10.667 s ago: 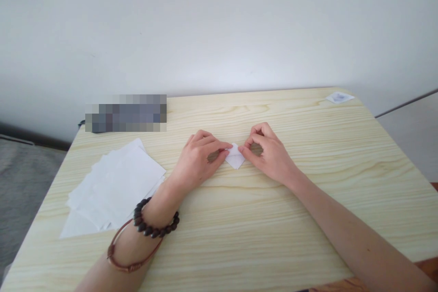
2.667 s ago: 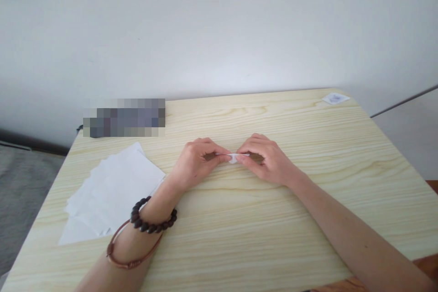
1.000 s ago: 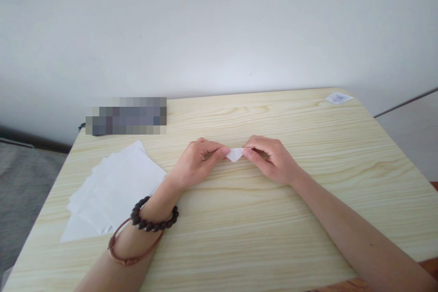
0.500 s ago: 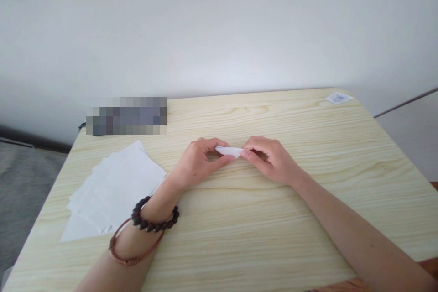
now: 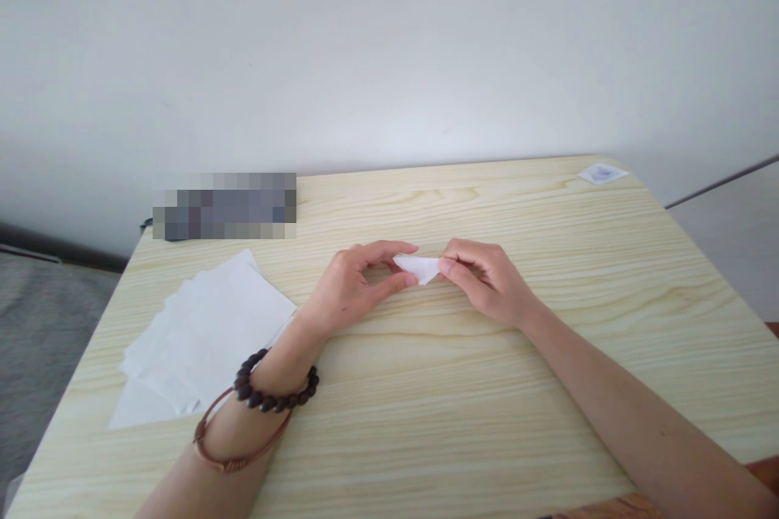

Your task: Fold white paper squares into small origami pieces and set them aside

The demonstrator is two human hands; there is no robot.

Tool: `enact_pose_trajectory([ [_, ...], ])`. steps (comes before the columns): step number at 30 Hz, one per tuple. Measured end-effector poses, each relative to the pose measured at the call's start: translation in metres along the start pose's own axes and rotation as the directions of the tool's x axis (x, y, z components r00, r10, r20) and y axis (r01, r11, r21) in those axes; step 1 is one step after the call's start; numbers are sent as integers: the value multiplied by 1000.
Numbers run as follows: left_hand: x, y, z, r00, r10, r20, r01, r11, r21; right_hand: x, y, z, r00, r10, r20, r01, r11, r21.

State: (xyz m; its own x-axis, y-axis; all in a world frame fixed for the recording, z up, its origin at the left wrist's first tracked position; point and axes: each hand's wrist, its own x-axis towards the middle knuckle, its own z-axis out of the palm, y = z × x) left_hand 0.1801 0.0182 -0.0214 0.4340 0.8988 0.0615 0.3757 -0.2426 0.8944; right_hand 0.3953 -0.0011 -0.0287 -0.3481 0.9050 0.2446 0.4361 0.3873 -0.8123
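Note:
A small folded piece of white paper [image 5: 419, 268] is held just above the table between my two hands. My right hand [image 5: 487, 284] pinches its right end between thumb and bent fingers. My left hand [image 5: 359, 284] is curved round the left part, its thumb against the lower edge. The left index finger is stretched out above the paper, apart from it, and the other left fingers are partly hidden behind. Dark beads and a brown cord circle my left wrist.
Loose white paper sheets [image 5: 213, 332] lie fanned out on the wood-grain table [image 5: 426, 422] at the left. A pixelated dark object [image 5: 231, 211] sits at the back left. A small diamond-shaped white piece [image 5: 602, 173] lies at the far right corner. Behind the table rises a white wall [image 5: 389, 49].
The folded paper has shifted slightly right with my right hand and tilted, showing more of its face. My left index finger has straightened and lifted off it.

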Motion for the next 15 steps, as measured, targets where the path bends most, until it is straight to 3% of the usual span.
enact_pose_trajectory([
  [11, 0, 0, -1, 996, 90, 17, -91, 988, 123, 0, 0, 2, 984, -158, 77, 168, 974, -154],
  [15, 1, 2, -2, 996, 86, 1, -85, 984, 159, 2, 1, 2, 984, -161, 71, 170, 974, -149],
])
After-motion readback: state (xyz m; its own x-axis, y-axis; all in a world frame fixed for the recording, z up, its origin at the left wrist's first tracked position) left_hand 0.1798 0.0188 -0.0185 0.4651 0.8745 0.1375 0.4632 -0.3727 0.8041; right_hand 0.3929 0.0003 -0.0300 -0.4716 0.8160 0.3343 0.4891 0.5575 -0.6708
